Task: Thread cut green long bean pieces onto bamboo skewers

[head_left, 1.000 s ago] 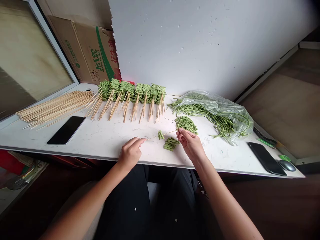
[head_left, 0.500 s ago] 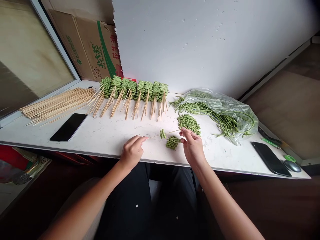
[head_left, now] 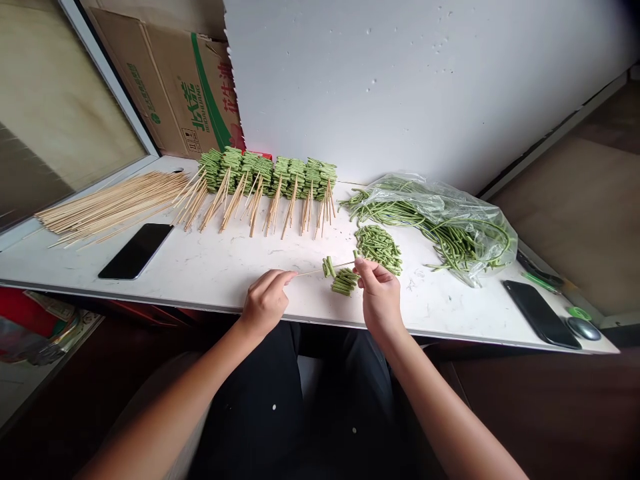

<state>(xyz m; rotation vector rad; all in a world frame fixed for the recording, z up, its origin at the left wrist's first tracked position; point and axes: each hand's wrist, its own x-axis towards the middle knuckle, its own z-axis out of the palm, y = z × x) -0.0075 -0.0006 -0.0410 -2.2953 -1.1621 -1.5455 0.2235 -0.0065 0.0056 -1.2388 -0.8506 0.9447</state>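
Since the last look, the right hand has edged in along the skewer toward 9 o'clock, and the green pieces on it sit a touch further along. The left hand is nearly closed, pinching the end of one thin bamboo skewer. The right hand is half closed, its fingertips on the skewer's far end along with a short green bean piece poking up. Roughly four cut green bean pieces are already threaded mid-skewer, too tight to count exactly. Just below them, at 6 o'clock, sits a small stack of cut green beans, almost touching the skewer. At 1 o'clock from the right hand lies a larger heap of cut green beans on the white bench. Further out at 2 o'clock is one clear plastic bag of long green beans. Over at 11 o'clock stand about eight clumps of finished bean skewers, and beyond them at 10 o'clock lies one bundle of bare bamboo skewers. Two black smartphones lie on the bench, one at 9 o'clock and one at 3 o'clock.
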